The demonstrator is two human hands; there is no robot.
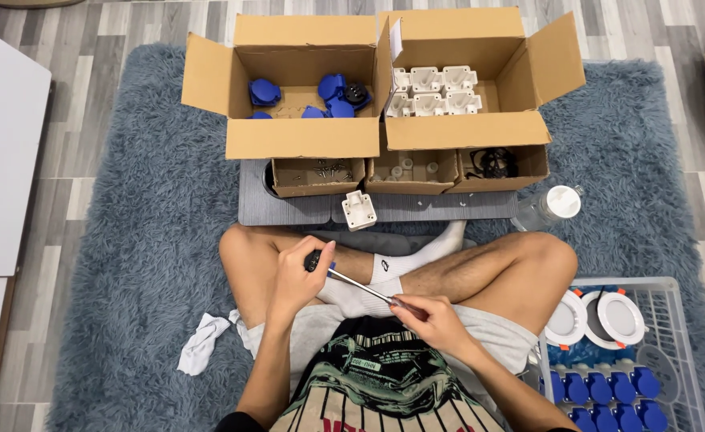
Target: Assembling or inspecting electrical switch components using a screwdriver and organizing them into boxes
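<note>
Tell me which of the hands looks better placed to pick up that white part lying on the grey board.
Probably the left hand: it sits nearer the white part, though it grips the screwdriver handle. The right hand pinches the tip, farther back.

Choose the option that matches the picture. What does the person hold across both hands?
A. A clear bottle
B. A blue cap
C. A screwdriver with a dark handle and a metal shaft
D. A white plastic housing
C: the left hand grips the dark handle of the screwdriver, while the right hand pinches the tip end of its metal shaft, above the crossed legs.
</note>
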